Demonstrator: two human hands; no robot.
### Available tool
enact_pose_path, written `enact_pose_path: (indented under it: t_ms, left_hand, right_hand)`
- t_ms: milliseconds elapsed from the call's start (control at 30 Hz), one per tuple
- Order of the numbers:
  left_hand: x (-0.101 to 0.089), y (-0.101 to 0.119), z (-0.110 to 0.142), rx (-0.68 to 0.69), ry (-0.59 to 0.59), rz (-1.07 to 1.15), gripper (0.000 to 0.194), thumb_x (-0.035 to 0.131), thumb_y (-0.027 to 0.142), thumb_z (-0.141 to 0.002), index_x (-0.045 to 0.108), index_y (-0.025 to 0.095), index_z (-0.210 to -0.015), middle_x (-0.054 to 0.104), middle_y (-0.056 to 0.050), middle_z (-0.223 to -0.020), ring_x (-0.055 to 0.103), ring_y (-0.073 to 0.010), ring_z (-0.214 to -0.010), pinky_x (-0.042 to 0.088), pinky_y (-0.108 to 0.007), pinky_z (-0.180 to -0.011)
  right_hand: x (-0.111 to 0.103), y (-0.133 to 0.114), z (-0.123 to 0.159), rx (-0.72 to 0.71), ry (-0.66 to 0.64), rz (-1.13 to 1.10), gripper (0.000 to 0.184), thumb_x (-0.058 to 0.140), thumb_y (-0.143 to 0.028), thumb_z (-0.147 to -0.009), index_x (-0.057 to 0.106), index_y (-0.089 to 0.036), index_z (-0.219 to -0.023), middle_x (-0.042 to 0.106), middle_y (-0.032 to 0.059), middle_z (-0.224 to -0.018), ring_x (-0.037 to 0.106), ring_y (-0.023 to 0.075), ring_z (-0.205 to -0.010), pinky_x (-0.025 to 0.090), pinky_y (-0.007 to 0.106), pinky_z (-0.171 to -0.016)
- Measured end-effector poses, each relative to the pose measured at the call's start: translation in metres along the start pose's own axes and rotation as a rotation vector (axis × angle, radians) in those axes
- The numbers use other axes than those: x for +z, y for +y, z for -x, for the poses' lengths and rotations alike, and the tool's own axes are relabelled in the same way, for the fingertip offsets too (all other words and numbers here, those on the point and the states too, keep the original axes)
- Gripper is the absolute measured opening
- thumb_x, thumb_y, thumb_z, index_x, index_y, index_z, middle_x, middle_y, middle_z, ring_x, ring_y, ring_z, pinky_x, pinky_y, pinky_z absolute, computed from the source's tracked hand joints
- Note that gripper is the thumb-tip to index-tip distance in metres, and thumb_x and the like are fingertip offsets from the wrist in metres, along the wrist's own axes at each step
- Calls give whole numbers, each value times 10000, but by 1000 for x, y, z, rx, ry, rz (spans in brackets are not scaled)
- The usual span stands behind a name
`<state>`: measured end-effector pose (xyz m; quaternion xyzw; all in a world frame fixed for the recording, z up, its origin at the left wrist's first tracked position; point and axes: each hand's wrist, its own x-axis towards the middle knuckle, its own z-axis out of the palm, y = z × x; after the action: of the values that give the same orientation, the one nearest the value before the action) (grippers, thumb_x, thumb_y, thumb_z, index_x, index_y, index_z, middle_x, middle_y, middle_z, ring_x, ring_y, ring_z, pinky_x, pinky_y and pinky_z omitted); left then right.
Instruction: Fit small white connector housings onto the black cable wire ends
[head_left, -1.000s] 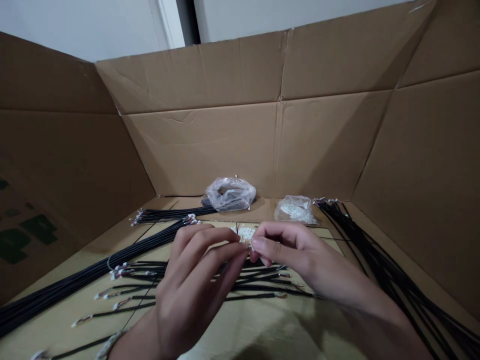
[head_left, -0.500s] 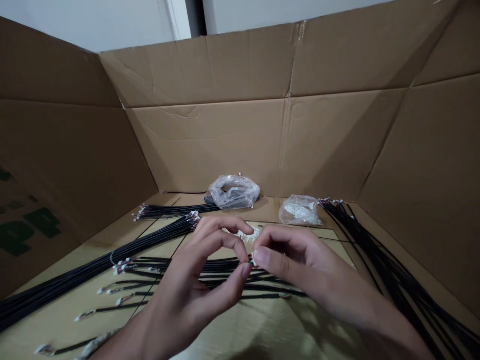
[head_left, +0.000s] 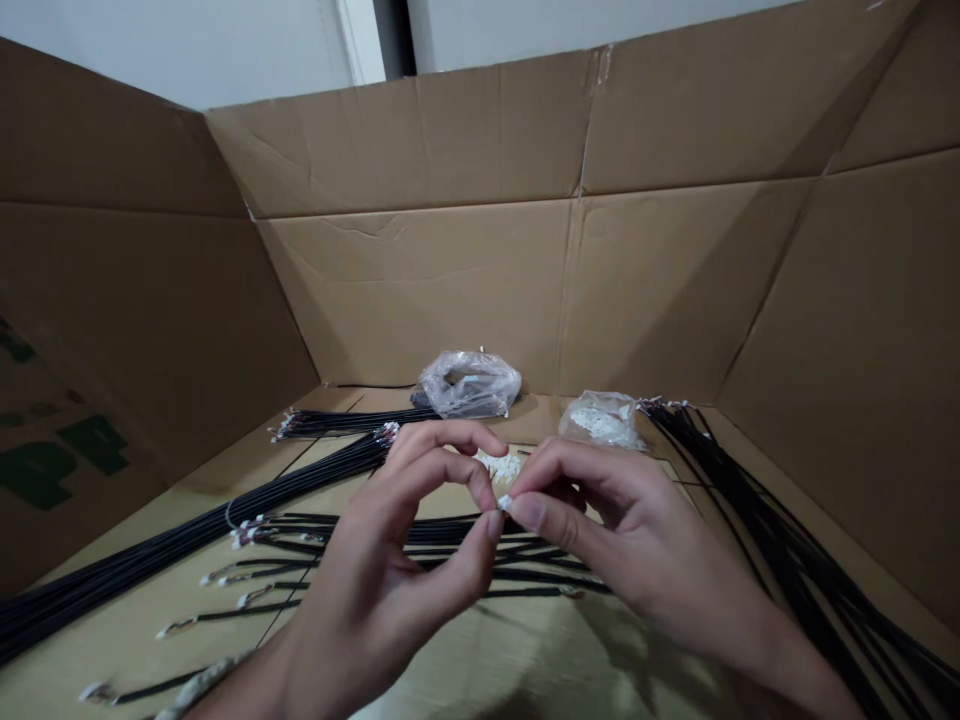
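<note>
Currently I have a small white connector (head_left: 505, 503) pinched between the thumb and forefinger of my right hand (head_left: 611, 508), the other fingers curled in. My left hand (head_left: 375, 570) is arched, its thumb and forefinger tips close together beside the connector; whether they grip a wire, I cannot tell. The connector is held above black cables (head_left: 540, 577) on the counter (head_left: 450, 670), near a white connector pile (head_left: 504, 467).
</note>
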<state>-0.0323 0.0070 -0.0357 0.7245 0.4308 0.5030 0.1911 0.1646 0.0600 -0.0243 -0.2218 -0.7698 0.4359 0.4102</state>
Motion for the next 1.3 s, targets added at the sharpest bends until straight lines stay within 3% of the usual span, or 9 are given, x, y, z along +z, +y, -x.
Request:
enact_pose_path:
  t_ms: [300, 433, 567, 800, 1033, 1300]
  left_hand:
    - [3, 1, -2, 119, -89, -200, 85, 586, 207, -1026, 603, 290, -1020, 624, 31, -1225, 598, -136, -1180, 451, -278, -1038]
    - [3, 7, -9, 131, -123, -275, 79, 584, 205, -1018, 608, 255, -961, 660, 9, -1163, 627, -150, -1119, 471, -288, -997]
    - [3, 8, -13, 75, -126, -207, 83, 604, 258, -1023, 626, 266, -944, 686, 15, -1084, 646, -159, -1055, 478, -294, -937]
    - [-1, 1, -14, -61, -109, -50, 139, 652, 335, -1002, 750, 293, -913, 667, 0, -1041, 635, -169, -1028, 462, -287, -882]
    - [-10, 1, -34, -171, -269, 61, 197, 728, 353, -910, 776, 242, -755, 684, -11, -787, 603, -168, -747, 449, -287, -676]
    - [-10, -4, -35, -243, -368, 152, 211, 718, 367, -895, 771, 215, -759, 693, -35, -759, 612, -181, -715, 487, -286, -644]
  right_hand:
    - [-6, -3, 2, 74, -14, 123, 201, 654, -276, -981, 727, -211, -806, 731, -27, -800, 637, 128, -769, 448, 240, -639]
    - [-10, -2, 1, 152, -52, 45, 183, 676, -288, -964, 720, -208, -805, 728, -15, -820, 632, 141, -786, 449, 258, -672]
    - [-13, 1, -2, 253, -53, -129, 163, 746, -309, -917, 709, -198, -804, 684, -19, -796, 592, 142, -767, 443, 273, -712]
    - [-15, 3, -5, 338, -46, -169, 291, 824, -417, -846, 669, -186, -758, 539, -51, -698, 457, 123, -678, 353, 269, -635]
    - [-15, 2, -6, 340, -73, -175, 284, 797, -418, -861, 656, -187, -777, 544, -47, -712, 437, 123, -672, 326, 279, -622]
    - [-14, -3, -1, 359, -71, -133, 239, 741, -387, -878, 648, -190, -778, 533, -33, -712, 431, 125, -654, 322, 280, -587]
